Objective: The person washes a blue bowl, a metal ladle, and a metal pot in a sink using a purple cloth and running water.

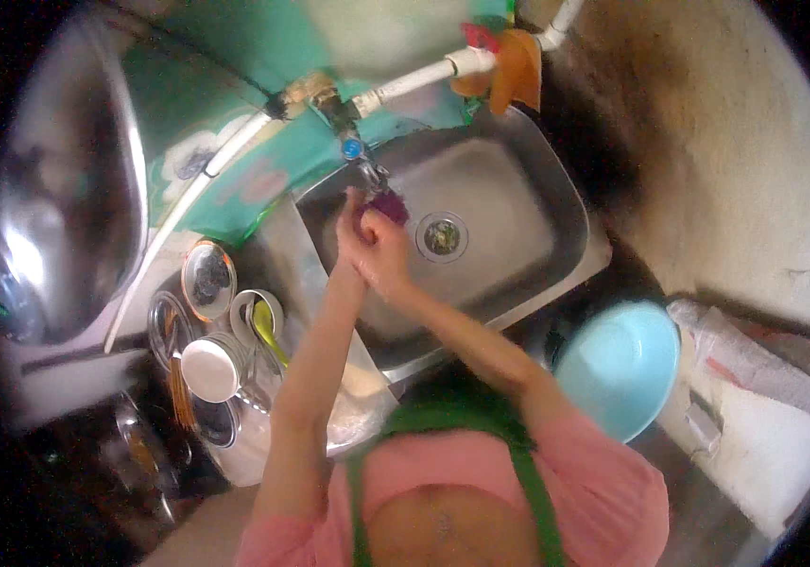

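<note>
A pink top point(443, 458) with a rounded neckline and loose, short sleeves point(608, 482) is covering the torso. Over it, a green apron point(452, 416) is hanging from two narrow straps point(530, 487) of similar green. Forearms point(315, 369) and hands point(384, 255) are showing bare.

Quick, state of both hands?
Left hand: against the other; open or closed, cannot tell.
Right hand: closed, apparently on a dark purple, bunched, soft-looking item.

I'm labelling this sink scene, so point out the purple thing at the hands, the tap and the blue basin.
Purple thing point(390, 206): head view, on its uncovered part.
Tap point(352, 149): head view, on its blue knob.
Blue basin point(619, 371): head view, on its bare inside.
</note>
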Motion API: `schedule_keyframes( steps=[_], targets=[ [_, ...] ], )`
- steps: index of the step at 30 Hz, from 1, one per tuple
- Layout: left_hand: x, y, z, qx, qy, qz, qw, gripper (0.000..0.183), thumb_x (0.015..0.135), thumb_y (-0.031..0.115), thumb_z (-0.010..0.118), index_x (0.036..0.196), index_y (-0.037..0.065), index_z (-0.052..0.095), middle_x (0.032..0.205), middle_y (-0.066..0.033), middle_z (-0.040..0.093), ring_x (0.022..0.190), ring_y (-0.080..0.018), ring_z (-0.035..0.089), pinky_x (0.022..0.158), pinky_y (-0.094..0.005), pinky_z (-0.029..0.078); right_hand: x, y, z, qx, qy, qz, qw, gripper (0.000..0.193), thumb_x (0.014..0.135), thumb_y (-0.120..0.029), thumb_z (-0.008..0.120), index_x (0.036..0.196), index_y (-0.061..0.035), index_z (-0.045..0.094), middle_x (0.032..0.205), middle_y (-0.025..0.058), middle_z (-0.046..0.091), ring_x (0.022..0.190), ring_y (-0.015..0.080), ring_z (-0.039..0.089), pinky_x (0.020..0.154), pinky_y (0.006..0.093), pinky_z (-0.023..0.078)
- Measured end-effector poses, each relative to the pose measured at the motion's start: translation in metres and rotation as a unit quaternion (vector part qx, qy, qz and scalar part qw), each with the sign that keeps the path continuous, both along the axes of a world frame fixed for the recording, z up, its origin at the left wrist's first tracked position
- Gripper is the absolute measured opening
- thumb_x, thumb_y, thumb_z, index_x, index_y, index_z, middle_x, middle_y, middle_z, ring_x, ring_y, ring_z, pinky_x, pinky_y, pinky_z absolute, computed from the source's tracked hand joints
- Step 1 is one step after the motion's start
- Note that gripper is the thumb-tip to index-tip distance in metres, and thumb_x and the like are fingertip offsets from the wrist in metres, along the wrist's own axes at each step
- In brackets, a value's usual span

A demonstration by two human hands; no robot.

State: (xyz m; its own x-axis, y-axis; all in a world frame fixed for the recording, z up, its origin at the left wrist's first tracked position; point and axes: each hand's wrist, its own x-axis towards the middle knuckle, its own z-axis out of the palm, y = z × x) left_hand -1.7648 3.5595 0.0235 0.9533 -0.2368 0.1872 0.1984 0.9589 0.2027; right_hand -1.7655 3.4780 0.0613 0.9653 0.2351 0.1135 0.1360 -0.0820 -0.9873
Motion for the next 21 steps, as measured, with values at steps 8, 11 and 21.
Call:
schedule_keyframes(
  steps=[8, 11, 21],
  targets=[
    [0.039, -0.046, -0.008, 0.246, 0.382, 0.242, 0.857, 0.035, 0.092, 0.035, 0.037, 0.104, 0.005, 0.051, 0.102, -0.0074, 0.054, 0.096, -0.0195, 0.051, 0.086, -0.0356, 0.041, 0.107, -0.014, -0.072, 0.086, 0.070, -0.068, 0.992, 0.013, 0.073, -0.008, 0.054, 0.086, -0.0037, 0.055, 0.086, 0.0153, 0.057, 0.084, 0.0287, 0.056, 0.075, 0.0374, 0.042],
    [0.045, -0.044, 0.004, 0.260, 0.396, 0.235, 0.849, 0.043, 0.089, 0.043, 0.037, 0.105, 0.005, 0.048, 0.100, -0.0099, 0.054, 0.097, -0.0247, 0.051, 0.085, -0.0388, 0.042, 0.058, -0.021, -0.078, 0.000, 0.106, 0.051, 0.993, 0.025, 0.076, -0.008, 0.052, 0.101, -0.0042, 0.051, 0.103, 0.0157, 0.054, 0.091, 0.0307, 0.054, 0.083, 0.0375, 0.041],
    [0.070, -0.051, -0.021, 0.240, 0.351, 0.103, 0.899, 0.058, 0.088, 0.055, 0.018, 0.107, 0.006, 0.044, 0.108, -0.0146, 0.052, 0.098, -0.0353, 0.052, 0.085, -0.0499, 0.042, 0.098, -0.030, -0.089, -0.110, -0.028, 0.014, 0.993, 0.018, 0.080, -0.025, 0.052, 0.090, -0.0109, 0.052, 0.094, 0.0107, 0.059, 0.090, 0.0349, 0.053, 0.080, 0.0520, 0.038]
  ],
)
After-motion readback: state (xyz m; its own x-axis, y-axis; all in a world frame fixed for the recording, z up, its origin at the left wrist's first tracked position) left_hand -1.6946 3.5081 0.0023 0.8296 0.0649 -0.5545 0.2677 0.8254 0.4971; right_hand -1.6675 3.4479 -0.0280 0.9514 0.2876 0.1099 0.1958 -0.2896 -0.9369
